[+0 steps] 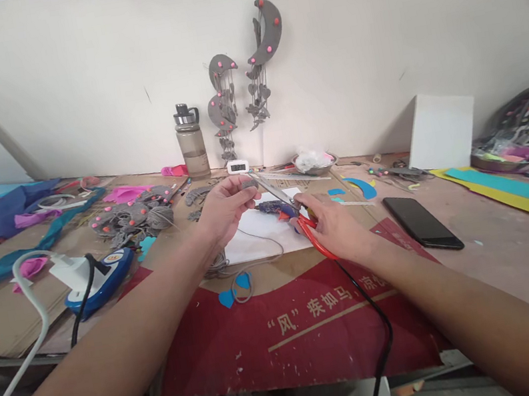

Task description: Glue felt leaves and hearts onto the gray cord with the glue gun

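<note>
Left hand [220, 213]: thumb and fingers pinched on a small grey felt piece [249, 186], centre of frame, above the white paper [247, 248]. Grip near the edge and expose the part to be worked; fingertips well back from the blades.
Right hand [337, 225]: closed around the red-handled scissors [322, 249], just right of centre. A relaxed grip should give finer control than a tight squeeze.
Blades: directed to the upper left, tips near the left fingertips. Gap between them too blurred to judge. Small, slow strokes advised; better to turn the felt than twist the wrist.
Grey yarn [218, 266]: loose pile at the lower left of the paper, strands trailing across it. Could snag; best held clear of the scissors.
Black cable [385, 323]: loops down over the red printed cardboard [205, 363], lower centre. Forearm could drag it; a little slack helps.
Blue heart cutouts [227, 299]: below the paper, beside a yarn loop. Light, easily brushed aside by a sleeve or wrist.
</note>
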A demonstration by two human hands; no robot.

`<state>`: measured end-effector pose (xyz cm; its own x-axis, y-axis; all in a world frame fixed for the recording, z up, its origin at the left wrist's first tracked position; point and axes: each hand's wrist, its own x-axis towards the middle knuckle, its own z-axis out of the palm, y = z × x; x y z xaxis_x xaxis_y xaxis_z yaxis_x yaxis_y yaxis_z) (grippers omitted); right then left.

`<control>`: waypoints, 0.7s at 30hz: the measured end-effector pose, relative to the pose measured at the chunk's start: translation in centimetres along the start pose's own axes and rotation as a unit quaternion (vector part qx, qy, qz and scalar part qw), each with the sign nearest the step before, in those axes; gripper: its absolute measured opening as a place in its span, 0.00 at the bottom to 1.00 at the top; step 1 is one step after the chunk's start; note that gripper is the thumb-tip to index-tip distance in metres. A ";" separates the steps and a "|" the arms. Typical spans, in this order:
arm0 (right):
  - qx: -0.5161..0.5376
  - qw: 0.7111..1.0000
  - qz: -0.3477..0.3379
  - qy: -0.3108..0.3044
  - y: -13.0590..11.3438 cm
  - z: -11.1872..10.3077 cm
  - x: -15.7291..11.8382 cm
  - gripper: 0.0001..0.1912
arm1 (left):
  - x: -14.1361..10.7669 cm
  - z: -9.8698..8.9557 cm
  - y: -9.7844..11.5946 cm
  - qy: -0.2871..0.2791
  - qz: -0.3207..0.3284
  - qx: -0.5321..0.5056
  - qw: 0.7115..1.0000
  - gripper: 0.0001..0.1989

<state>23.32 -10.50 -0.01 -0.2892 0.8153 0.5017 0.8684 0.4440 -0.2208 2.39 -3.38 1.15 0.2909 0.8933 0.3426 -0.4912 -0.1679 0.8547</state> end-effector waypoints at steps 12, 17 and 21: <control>-0.061 0.998 0.016 -0.012 -0.3 -0.4 -0.2 0.17 | 0.1 -0.1 0.3 0.009 0.015 0.033 0.999 0.13; -0.104 0.994 0.038 -0.025 -0.4 -0.4 -0.1 0.18 | 0.1 -0.2 0.1 0.006 0.024 0.053 0.998 0.12; -0.132 0.990 0.049 -0.022 -0.7 -0.5 -0.2 0.19 | 0.0 -0.2 0.0 0.008 0.031 0.057 0.998 0.13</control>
<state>22.97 -11.10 0.44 -0.2107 0.8676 0.4503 0.9666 0.2537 -0.0367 2.24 -3.27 1.09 0.2497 0.8856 0.3915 -0.4115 -0.2689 0.8708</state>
